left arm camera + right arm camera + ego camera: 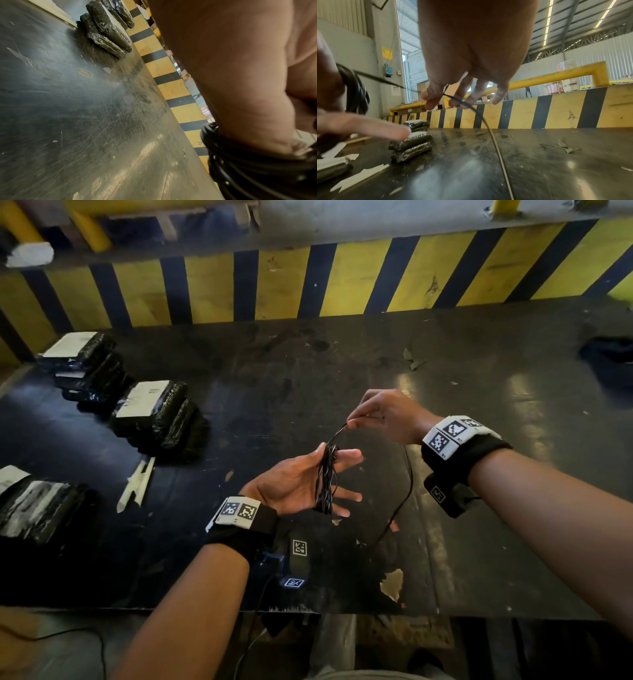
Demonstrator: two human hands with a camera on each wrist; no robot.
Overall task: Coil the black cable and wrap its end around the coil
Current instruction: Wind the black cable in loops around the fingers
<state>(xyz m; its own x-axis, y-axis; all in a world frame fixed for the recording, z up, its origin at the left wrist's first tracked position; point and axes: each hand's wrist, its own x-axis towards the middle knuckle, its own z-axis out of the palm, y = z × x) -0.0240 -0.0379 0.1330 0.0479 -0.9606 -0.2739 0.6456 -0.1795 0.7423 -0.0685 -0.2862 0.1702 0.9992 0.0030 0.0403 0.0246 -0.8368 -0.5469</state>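
Note:
My left hand (301,484) is palm up over the black table (479,542), fingers straight. The black cable coil (325,481) is looped around those fingers, and the thumb presses its top. In the left wrist view the coil (240,171) fills the lower right under the left hand (240,67). From the coil one strand rises to my right hand (352,422), which pinches it between thumb and forefinger. The right wrist view shows this pinch of the right hand (442,94). The loose cable (496,148) trails down to the table, also seen as the loose cable (407,481) in the head view.
Several black wrapped packs (154,412) with white labels lie on the left, with white paper strips (137,484) beside them. A yellow and black striped barrier (342,282) backs the table. A dark object (609,361) sits at the far right.

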